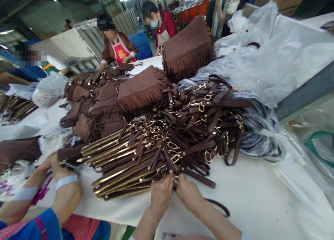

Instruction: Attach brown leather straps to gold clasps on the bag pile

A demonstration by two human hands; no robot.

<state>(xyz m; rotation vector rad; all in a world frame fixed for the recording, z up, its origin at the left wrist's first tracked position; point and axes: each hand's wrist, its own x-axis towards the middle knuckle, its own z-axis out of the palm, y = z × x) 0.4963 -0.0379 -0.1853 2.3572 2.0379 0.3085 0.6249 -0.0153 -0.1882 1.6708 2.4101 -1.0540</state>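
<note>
My left hand (161, 191) is closed at the near right end of a row of brown pouches (122, 175) with gold zippers, its fingers pinched by a pouch's end tab. Close beside it, my right hand (189, 194) pinches a small metal clasp (176, 179) that shows between the two hands. From under my right wrist a dark wrist strap (220, 206) loops out onto the white table. Just beyond my fingers lies a heap of brown wrist straps (198, 132) with gold clasps. My fingertips are partly hidden.
Fringed brown bags (143, 88) are piled beyond the row, with one larger fringed bag (188, 48) behind. Plastic wrapping (250, 66) covers the right back. At left a co-worker's hands (53, 163) hold a brown pouch. Other people stand across the white table (261, 191).
</note>
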